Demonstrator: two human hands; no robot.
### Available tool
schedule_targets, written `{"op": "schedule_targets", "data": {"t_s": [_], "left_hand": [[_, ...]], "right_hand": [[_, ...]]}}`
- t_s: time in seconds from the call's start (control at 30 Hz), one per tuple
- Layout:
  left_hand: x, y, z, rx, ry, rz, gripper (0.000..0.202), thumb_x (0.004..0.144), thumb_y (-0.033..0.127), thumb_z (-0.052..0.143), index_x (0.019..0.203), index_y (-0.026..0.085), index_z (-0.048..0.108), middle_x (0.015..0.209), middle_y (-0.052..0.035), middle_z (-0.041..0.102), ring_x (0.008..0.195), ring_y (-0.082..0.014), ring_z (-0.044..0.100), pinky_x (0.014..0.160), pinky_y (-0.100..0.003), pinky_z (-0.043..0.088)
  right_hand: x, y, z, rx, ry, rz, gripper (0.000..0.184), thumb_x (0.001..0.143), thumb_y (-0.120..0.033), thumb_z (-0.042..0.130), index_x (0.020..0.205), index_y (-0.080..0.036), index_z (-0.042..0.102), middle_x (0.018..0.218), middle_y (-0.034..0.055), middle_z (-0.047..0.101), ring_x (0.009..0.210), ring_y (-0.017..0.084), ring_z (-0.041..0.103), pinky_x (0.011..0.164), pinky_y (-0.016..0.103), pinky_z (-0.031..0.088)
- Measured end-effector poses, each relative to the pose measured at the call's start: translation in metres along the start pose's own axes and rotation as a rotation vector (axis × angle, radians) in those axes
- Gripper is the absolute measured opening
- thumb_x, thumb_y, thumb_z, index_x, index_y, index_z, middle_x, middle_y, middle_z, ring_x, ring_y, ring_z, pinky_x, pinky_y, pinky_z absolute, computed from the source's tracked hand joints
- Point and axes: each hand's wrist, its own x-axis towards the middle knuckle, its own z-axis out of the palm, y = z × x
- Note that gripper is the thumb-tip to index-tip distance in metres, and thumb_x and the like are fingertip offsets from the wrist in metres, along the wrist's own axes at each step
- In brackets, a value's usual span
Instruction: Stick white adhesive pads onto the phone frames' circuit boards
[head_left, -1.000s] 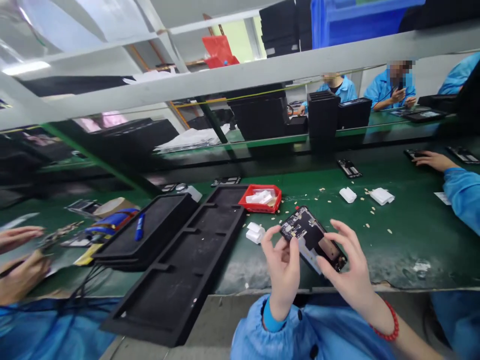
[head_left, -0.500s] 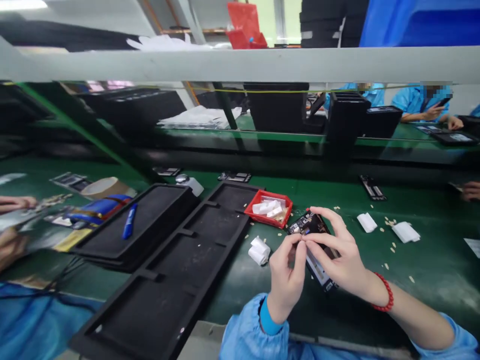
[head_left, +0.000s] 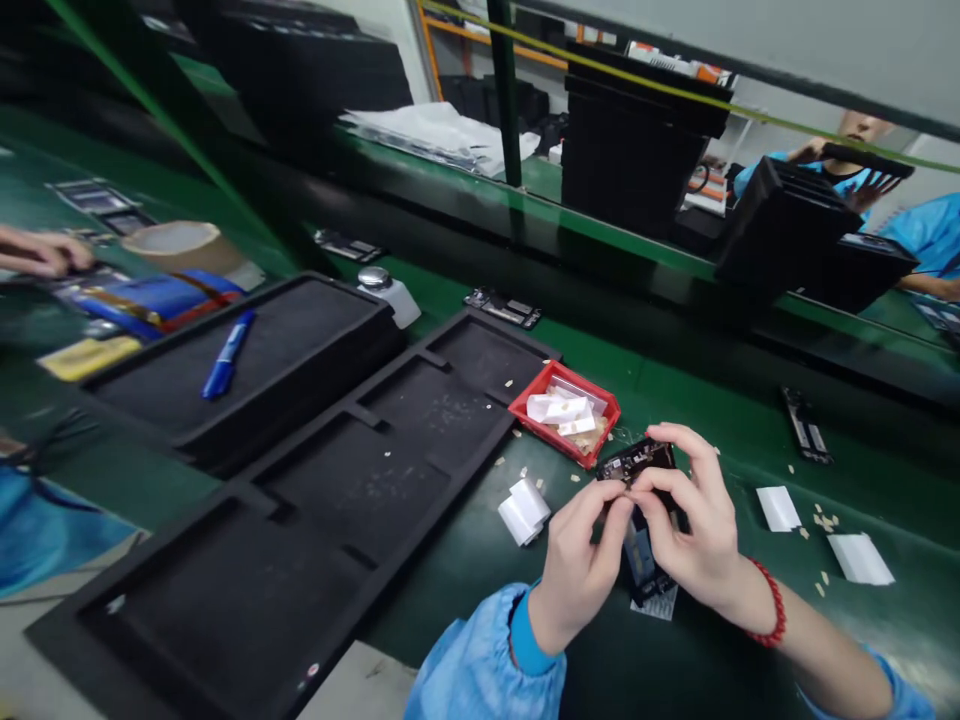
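Note:
An opened phone (head_left: 640,550) with bare circuit board at its top end lies under my two hands, partly hidden by them. My left hand (head_left: 585,555) pinches thumb and index finger together above the board. My right hand (head_left: 694,535), with a red bead bracelet at the wrist, also pinches, its fingertips meeting those of the left. Whatever sits between the fingertips is too small to make out. Another right finger reaches to the phone's top edge. A small printed sheet (head_left: 658,605) shows beneath the phone's lower end.
A red bin (head_left: 517,408) holds white strips. Left of me lies a long black tray (head_left: 352,560), beside stacked trays bearing a blue marker (head_left: 229,355). White folded papers (head_left: 523,512) and tan bits are scattered around. A co-worker's hand (head_left: 45,250) is at far left.
The view has tilted down and rotated. My hands remain pinched together over the phone. The printed sheet beneath it now shows. Across the bench a person has raised a black flat object.

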Motion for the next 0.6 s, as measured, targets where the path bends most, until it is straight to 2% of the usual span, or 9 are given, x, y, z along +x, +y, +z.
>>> {"op": "schedule_targets", "data": {"t_s": [0.07,0.17,0.2,0.3,0.37,0.47,0.53,0.6], "left_hand": [[0.002,-0.001,-0.005,-0.015,0.01,-0.07,0.011,0.097,0.018,0.055,0.097,0.02,0.066,0.079,-0.0008,0.07,0.061,-0.0111,0.063,0.055,-0.019,0.049],[0.003,0.0,-0.017,-0.103,0.051,-0.201,0.013,0.099,0.027,0.054,0.09,0.02,0.062,0.069,0.0025,0.059,0.056,-0.0101,0.055,0.051,-0.018,0.044],[0.001,0.001,-0.022,-0.131,0.068,-0.241,0.015,0.098,0.029,0.055,0.088,0.02,0.06,0.069,0.0029,0.056,0.057,-0.0101,0.053,0.052,-0.018,0.044],[-0.009,0.004,-0.035,-0.188,0.133,-0.358,0.014,0.096,0.033,0.062,0.088,0.022,0.058,0.073,0.0029,0.056,0.061,-0.0103,0.054,0.058,-0.018,0.048],[-0.02,0.006,-0.042,-0.255,0.181,-0.458,0.013,0.094,0.036,0.065,0.099,0.025,0.058,0.079,0.0021,0.061,0.064,-0.0112,0.057,0.063,-0.02,0.052],[-0.033,0.006,-0.049,-0.358,0.242,-0.584,0.041,0.092,0.041,0.068,0.129,0.03,0.054,0.092,-0.0009,0.068,0.072,-0.0142,0.064,0.071,-0.025,0.057],[-0.036,0.003,-0.05,-0.394,0.283,-0.648,0.057,0.089,0.043,0.07,0.141,0.029,0.051,0.094,-0.0023,0.07,0.073,-0.0156,0.066,0.071,-0.026,0.057],[-0.034,0.001,-0.048,-0.435,0.292,-0.699,0.063,0.089,0.044,0.069,0.146,0.028,0.049,0.09,-0.0018,0.07,0.07,-0.0155,0.065,0.07,-0.026,0.057]], "right_hand": [[0.012,0.003,0.0,0.089,-0.055,0.068,0.015,0.095,-0.01,0.055,0.087,-0.022,0.06,0.12,0.0107,0.061,0.116,0.022,0.061,0.095,0.037,0.052],[0.047,0.022,0.006,0.188,-0.103,0.202,0.018,0.098,-0.019,0.053,0.08,-0.022,0.057,0.1,0.0083,0.064,0.097,0.02,0.065,0.081,0.033,0.053],[0.061,0.031,0.012,0.184,-0.137,0.217,0.019,0.097,-0.021,0.054,0.079,-0.021,0.059,0.094,0.0073,0.065,0.091,0.02,0.065,0.079,0.032,0.053],[0.096,0.062,0.041,0.192,-0.351,0.225,0.017,0.091,-0.018,0.061,0.075,-0.02,0.068,0.082,0.0041,0.072,0.075,0.017,0.067,0.07,0.028,0.051],[0.108,0.08,0.061,0.19,-0.474,0.239,0.017,0.084,-0.014,0.067,0.069,-0.019,0.071,0.069,0.0016,0.072,0.063,0.015,0.065,0.062,0.026,0.049],[0.109,0.094,0.077,0.18,-0.546,0.266,0.017,0.082,-0.016,0.071,0.066,-0.017,0.072,0.062,0.0023,0.072,0.057,0.016,0.066,0.057,0.025,0.048],[0.105,0.096,0.075,0.19,-0.541,0.269,0.015,0.084,-0.018,0.07,0.07,-0.017,0.074,0.069,0.0044,0.076,0.062,0.017,0.069,0.06,0.026,0.051],[0.098,0.09,0.064,0.209,-0.509,0.265,0.011,0.085,-0.019,0.068,0.077,-0.018,0.075,0.078,0.0048,0.078,0.069,0.018,0.072,0.064,0.027,0.055]]}}
